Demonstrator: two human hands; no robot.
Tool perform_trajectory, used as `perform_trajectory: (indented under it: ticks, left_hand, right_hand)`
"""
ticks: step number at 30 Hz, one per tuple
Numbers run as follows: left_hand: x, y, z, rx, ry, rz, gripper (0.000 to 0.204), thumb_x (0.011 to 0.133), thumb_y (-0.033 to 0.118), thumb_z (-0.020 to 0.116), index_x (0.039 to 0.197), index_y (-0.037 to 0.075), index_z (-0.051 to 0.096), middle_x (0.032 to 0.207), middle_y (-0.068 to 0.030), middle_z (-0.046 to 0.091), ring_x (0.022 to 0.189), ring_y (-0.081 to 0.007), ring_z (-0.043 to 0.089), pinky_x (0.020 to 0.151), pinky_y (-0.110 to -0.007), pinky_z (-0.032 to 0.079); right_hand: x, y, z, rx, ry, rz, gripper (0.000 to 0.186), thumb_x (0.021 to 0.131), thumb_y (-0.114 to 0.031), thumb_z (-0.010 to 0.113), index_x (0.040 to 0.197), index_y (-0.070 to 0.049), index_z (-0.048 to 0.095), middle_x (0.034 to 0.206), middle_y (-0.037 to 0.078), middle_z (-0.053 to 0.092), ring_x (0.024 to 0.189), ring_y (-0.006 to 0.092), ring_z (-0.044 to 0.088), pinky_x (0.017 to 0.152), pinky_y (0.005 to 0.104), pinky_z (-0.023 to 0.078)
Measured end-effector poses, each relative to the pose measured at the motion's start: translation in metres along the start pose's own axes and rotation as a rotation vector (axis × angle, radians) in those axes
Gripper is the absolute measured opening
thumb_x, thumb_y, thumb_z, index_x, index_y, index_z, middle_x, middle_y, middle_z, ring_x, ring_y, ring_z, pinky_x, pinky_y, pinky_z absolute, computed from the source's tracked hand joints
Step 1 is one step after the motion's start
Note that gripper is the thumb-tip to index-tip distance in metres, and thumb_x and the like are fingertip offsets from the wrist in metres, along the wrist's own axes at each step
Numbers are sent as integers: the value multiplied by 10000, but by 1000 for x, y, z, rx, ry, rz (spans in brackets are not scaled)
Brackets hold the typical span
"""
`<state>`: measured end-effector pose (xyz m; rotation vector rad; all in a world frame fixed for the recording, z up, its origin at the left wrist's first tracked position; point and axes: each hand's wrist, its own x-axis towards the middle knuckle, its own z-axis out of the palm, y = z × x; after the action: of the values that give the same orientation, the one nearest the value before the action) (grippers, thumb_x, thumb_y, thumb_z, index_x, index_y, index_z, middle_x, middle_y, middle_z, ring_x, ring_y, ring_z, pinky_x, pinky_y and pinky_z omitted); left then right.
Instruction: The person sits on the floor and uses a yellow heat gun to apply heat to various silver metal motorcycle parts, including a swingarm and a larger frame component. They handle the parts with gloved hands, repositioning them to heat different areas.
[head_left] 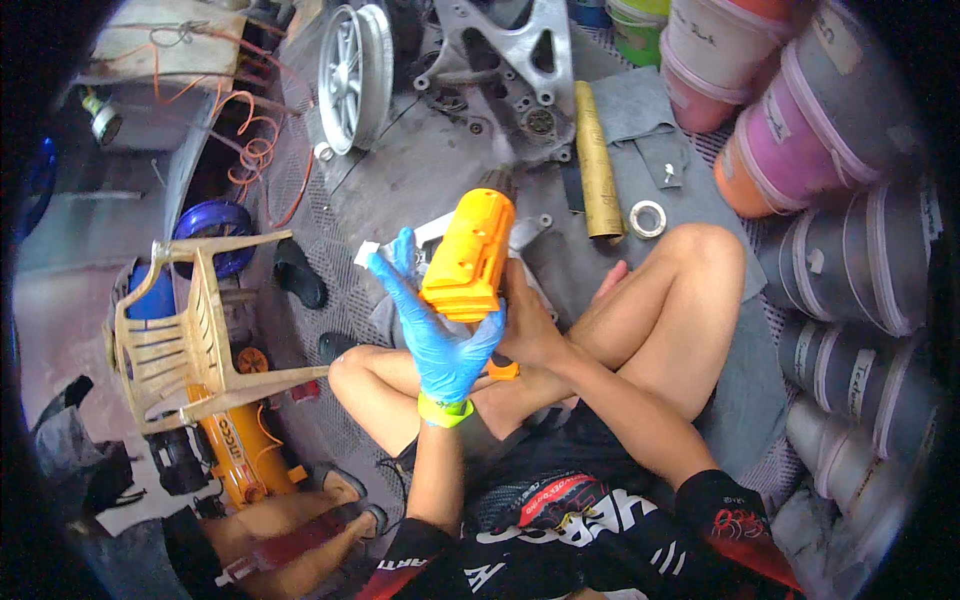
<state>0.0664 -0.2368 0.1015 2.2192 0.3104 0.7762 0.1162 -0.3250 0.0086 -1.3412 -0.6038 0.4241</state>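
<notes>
An orange cordless drill [466,255] is in front of me, its dark chuck [498,180] pointing away. My right hand [530,325] is closed at the drill's right side, its fingers partly hidden behind the body. My left hand [440,345], in a blue glove, is at the drill's left and lower end. Its fingers close around a pale silver metal part [432,231], which runs behind the drill. The drill hides much of this part. Beyond the chuck lies a large grey metal casting [510,60] on the floor mat.
A spoked wheel rim [355,80] stands far left of the casting. To the right are a yellowish roll [598,160], a tape roll [647,219] and stacked paint buckets [800,130]. At left are a tipped plastic chair [190,340], an orange compressor [240,445] and another person's legs [290,525].
</notes>
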Motion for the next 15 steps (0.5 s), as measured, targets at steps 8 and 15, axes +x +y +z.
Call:
perform_trajectory:
  ticks: [8,15]
  left_hand:
    - [2,-2,2,0,18,2,1313,714,202,848,1638,115,-81,1618,-236,284,1484,-360,315,1230,-460,238]
    - [2,-3,3,-24,5,-20,1306,715,121,834,1636,123,-91,1630,-222,264,1477,-345,324,1225,-451,263]
  right_hand:
    - [-1,6,1,-17,-81,140,943,740,-110,755,1462,12,162,1053,328,644,973,517,649,772,535,527]
    - [0,1,0,70,-58,104,1011,822,-234,824,1549,2,161,1344,244,564,1264,355,596,1050,428,472]
